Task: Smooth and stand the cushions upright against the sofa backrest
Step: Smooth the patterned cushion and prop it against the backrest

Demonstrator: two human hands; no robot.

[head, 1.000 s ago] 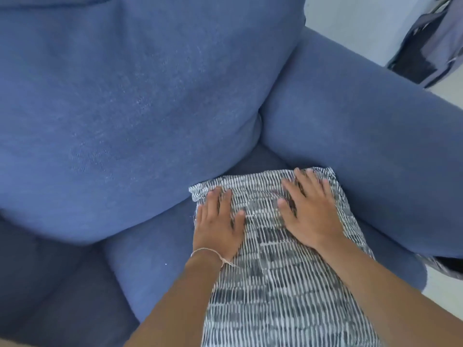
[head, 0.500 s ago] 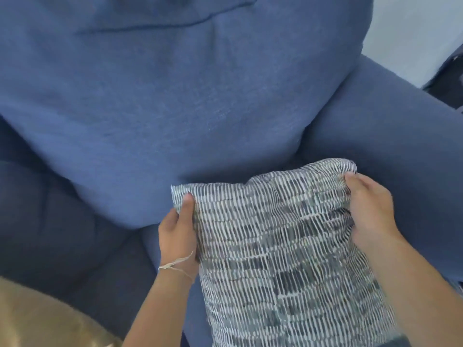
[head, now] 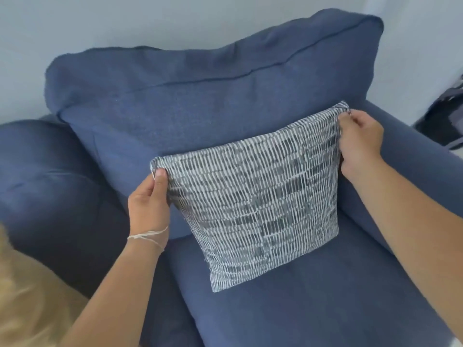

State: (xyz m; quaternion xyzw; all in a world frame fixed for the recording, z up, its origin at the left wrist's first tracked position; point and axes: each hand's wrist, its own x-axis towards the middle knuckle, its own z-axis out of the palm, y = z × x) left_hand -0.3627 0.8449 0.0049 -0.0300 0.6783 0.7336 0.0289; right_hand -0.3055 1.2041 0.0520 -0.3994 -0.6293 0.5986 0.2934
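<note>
While the left hand (head: 147, 204) pinches the cushion (head: 253, 199) at its upper left corner, the right hand (head: 359, 144) pinches the upper right; the cushion stands on the seat (head: 313, 304), the backrest (head: 200, 103) directly behind it, top edge tilted.

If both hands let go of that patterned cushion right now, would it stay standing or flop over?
The patterned cushion looks thin and limp, stretched taut only between the left hand and right hand, so it would probably sag. Its bottom edge rests on the seat, and the backrest cushion sits close behind, so it likely slumps backward.
</note>
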